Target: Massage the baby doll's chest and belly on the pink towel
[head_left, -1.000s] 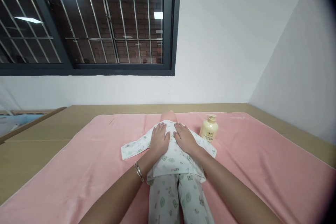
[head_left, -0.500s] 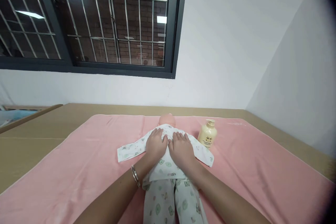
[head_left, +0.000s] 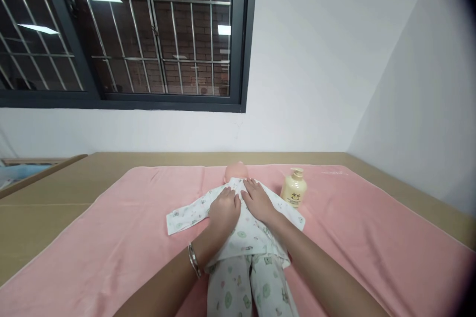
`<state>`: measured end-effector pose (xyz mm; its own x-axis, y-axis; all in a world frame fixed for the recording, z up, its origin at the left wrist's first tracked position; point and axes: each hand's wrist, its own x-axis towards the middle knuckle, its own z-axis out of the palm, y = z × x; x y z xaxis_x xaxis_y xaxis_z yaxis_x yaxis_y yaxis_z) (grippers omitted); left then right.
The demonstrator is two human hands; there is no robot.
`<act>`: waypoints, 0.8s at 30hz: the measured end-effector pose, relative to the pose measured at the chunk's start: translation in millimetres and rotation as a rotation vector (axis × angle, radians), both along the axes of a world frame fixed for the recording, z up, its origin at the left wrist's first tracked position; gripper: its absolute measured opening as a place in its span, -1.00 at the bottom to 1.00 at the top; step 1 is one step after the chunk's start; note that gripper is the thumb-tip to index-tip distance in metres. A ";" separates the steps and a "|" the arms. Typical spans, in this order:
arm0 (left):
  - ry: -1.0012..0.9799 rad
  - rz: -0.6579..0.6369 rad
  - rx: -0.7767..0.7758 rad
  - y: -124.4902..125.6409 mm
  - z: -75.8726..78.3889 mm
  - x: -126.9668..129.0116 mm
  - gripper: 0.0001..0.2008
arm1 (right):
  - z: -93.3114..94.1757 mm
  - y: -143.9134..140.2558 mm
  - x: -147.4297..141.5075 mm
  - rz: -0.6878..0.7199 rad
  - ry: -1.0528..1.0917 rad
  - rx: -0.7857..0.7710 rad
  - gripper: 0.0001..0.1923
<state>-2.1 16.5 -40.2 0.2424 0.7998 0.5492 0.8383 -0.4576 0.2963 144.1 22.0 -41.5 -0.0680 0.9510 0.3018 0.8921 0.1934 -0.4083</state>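
My left hand (head_left: 223, 208) and right hand (head_left: 258, 201) lie flat, fingers spread and gripping nothing, on the chest of the doll (head_left: 238, 230) lying clothed on the pink towel (head_left: 111, 237), its printed top already on and only smoothing seemingly left.

Lighting: even, bright, overhead; ceiling panels reflected in dark barred window (head_left: 122, 34). Shadows soft. Edges: barrel-distorted, dark vignette at right corners. Focus sharp.
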 end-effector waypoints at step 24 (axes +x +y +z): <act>-0.394 -0.119 -0.118 37.5 -14.4 -11.0 -0.64 | 8.2 -35.5 -26.4 -0.073 -0.195 0.115 -0.51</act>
<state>-13.2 54.0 -54.6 0.1265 0.8420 0.5244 0.5942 -0.4877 0.6397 117.7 -13.5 -33.3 -0.0679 0.9157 0.3960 0.9653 0.1607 -0.2059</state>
